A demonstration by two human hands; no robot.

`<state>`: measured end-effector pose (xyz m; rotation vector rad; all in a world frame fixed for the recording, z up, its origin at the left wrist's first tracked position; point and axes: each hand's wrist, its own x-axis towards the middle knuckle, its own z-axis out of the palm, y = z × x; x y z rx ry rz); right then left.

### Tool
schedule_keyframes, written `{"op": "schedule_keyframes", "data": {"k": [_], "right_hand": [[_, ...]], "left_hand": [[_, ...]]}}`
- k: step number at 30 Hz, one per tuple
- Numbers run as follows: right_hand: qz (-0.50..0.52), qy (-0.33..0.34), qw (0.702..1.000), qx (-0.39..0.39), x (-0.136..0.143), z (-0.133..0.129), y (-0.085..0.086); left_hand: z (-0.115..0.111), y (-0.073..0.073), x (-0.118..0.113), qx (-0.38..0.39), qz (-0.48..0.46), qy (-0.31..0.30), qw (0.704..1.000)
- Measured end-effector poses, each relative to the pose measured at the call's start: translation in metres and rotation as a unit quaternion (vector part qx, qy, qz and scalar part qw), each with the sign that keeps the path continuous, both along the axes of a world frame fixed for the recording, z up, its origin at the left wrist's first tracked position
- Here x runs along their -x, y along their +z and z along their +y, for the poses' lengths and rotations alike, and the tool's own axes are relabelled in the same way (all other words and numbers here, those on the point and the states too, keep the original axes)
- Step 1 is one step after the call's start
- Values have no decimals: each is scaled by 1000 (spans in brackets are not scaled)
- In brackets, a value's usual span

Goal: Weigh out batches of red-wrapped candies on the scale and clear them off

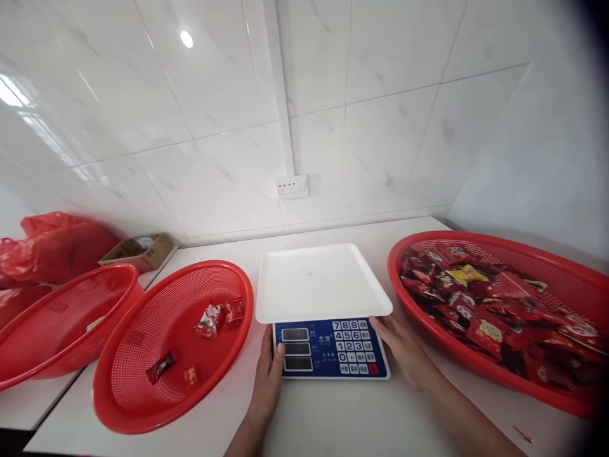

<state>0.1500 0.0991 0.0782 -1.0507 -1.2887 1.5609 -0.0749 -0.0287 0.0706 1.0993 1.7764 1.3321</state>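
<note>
Head view: holds a scale [323, 311] by its two sides, between two red baskets at a white surface [323, 412]. Curls left hand [269, 374] around the left side of the scale, with thumb on the edge of the blue panel [326, 365], beside the three displays [297, 349]. Curls right hand [402, 349] at the right side of the scale, with thumb at the panel's far corner, just under the white tray [321, 279]. Has both hands narrowed on the scale; cannot tell the firmness of the grip, with right fingers partly hidden. Cannot read the displays.

Shows, right of the scale, a full basket [447, 236] of mostly red packets [490, 304], with a yellow packet [466, 274] among them. Shows, left of the scale, a second basket [190, 355] with a few packets [209, 320] lying apart inside. Farther left of the scale, shows a third basket [52, 324], red bags [66, 247] and a cardboard box [147, 255]. Behind and above the scale, shows a socket [292, 186] on the tiled wall [380, 139].
</note>
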Motion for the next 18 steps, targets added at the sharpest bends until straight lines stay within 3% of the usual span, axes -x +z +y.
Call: {"op": "schedule_keyframes", "data": {"k": [8, 14, 18], "right_hand": [[33, 8, 999, 27, 0, 18, -15], [47, 0, 999, 23, 3, 18, -15], [26, -1, 1000, 5, 2, 13, -16]], "left_hand": [[15, 4, 0, -57, -21, -67, 996], [28, -7, -3, -87, -45, -8, 995], [24, -13, -3, -97, -32, -10, 995]]}}
